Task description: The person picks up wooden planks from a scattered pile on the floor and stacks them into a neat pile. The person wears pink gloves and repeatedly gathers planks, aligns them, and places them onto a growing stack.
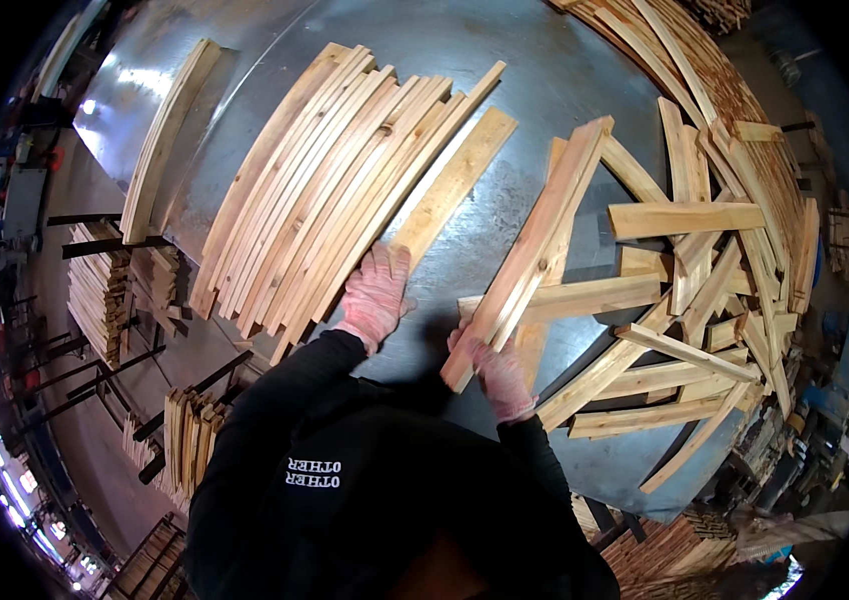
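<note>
My left hand, in a pinkish work glove, lies with its fingers stretched out against the near right side of a row of wooden slats standing close together. Its fingertips touch the lower end of a flat pale plank beside that row. My right hand, gloved alike, is closed around the near end of a longer wooden plank, which slants up and away to the right. Underneath this plank, other boards cross, one of them a horizontal board.
A loose heap of boards covers the right of the metal table. One separate slat lies at the table's left. Stacked slats rest on dark racks at lower left, and more timber is piled beyond the right edge.
</note>
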The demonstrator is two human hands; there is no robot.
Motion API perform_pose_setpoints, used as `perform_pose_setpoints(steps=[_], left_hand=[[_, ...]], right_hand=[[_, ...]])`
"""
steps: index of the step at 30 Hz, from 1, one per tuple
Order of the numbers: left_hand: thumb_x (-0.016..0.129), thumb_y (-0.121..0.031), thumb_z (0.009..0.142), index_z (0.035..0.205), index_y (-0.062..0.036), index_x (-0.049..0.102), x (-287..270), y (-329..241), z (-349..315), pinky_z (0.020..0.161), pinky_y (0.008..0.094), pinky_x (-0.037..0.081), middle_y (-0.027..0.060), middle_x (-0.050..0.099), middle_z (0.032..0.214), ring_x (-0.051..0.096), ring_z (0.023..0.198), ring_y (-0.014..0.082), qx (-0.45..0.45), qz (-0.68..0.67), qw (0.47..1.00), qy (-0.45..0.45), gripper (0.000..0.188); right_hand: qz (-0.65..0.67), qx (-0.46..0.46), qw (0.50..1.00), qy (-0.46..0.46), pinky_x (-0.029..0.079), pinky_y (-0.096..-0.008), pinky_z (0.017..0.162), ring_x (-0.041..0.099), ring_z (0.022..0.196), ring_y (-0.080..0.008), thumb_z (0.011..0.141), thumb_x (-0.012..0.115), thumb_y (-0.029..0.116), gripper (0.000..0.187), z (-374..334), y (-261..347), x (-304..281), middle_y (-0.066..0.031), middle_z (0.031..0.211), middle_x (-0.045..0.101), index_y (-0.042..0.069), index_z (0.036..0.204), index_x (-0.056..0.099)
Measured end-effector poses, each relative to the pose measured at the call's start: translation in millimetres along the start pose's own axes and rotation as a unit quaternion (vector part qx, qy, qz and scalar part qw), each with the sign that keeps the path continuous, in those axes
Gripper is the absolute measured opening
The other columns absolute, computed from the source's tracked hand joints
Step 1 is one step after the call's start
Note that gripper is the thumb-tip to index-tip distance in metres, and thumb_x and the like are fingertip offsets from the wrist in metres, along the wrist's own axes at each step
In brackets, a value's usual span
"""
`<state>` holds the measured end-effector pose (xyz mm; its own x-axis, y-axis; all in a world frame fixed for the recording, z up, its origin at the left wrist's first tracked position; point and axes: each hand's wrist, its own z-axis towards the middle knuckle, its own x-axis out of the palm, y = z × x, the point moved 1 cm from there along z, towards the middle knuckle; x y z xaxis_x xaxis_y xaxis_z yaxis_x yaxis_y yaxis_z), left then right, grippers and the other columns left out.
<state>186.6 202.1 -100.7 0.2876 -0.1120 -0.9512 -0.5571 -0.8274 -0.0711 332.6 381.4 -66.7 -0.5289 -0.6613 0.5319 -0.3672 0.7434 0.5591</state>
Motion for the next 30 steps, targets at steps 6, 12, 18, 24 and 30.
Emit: perform_pose_setpoints(steps=[6,12,18,24,30], left_hand=[[0.053,-0.024,0.095,0.15,-0.0064,0.035,-48,19,5,0.08,0.0552,0.054,0.0283,0.068,0.108,0.07,0.088,0.0403,-0.16,-0.178,0.964,0.115,0.06],[0.073,-0.04,0.082,0.143,0.0,0.044,-49,31,-27,0.096,0.0565,0.046,0.0277,0.052,0.137,0.057,0.114,0.0426,0.069,-0.014,0.98,-0.185,0.078],[0.07,-0.044,0.082,0.156,0.0047,0.023,8,62,-27,0.122,0.0635,0.007,0.0301,0.022,0.161,0.016,0.151,0.0471,0.063,0.014,0.988,-0.14,0.1],[0.069,-0.05,0.086,0.155,0.0082,0.024,-37,30,-15,0.122,0.0584,0.013,0.0338,0.021,0.159,0.022,0.149,0.0477,0.056,0.008,0.997,-0.048,0.101],[0.068,-0.028,0.094,0.13,-0.0028,0.055,-96,-51,20,0.091,0.0335,0.05,0.0208,0.057,0.132,0.06,0.111,0.0297,0.046,-0.668,0.679,0.302,0.046]], right_hand=[[-0.244,0.06,0.962,-0.109,0.057,-0.0377,0.076,0.064,0.087,-0.0208,0.087,0.076,0.016,0.092,7,-71,65,-0.0115,0.105,0.065,0.01,0.152,0.012],[-0.75,0.034,0.634,0.184,0.05,-0.0458,0.096,0.066,0.11,-0.0374,0.094,0.058,0.049,0.073,56,-58,120,-0.0221,0.113,0.069,-0.002,0.145,0.044],[-0.549,-0.22,0.598,-0.541,0.039,-0.0508,0.11,0.042,0.137,-0.043,0.08,0.078,0.04,0.099,59,76,-49,-0.0294,0.152,0.035,-0.007,0.151,0.027],[-0.203,-0.156,0.755,-0.604,0.039,-0.0426,0.113,0.045,0.137,-0.038,0.076,0.075,0.021,0.102,78,81,-69,-0.0253,0.155,0.034,0.004,0.158,0.016],[0.193,-0.385,0.9,-0.064,0.04,-0.04,0.114,0.054,0.128,-0.0365,0.08,0.071,0.011,0.083,52,81,-24,-0.0225,0.146,0.049,-0.001,0.152,0.031]])
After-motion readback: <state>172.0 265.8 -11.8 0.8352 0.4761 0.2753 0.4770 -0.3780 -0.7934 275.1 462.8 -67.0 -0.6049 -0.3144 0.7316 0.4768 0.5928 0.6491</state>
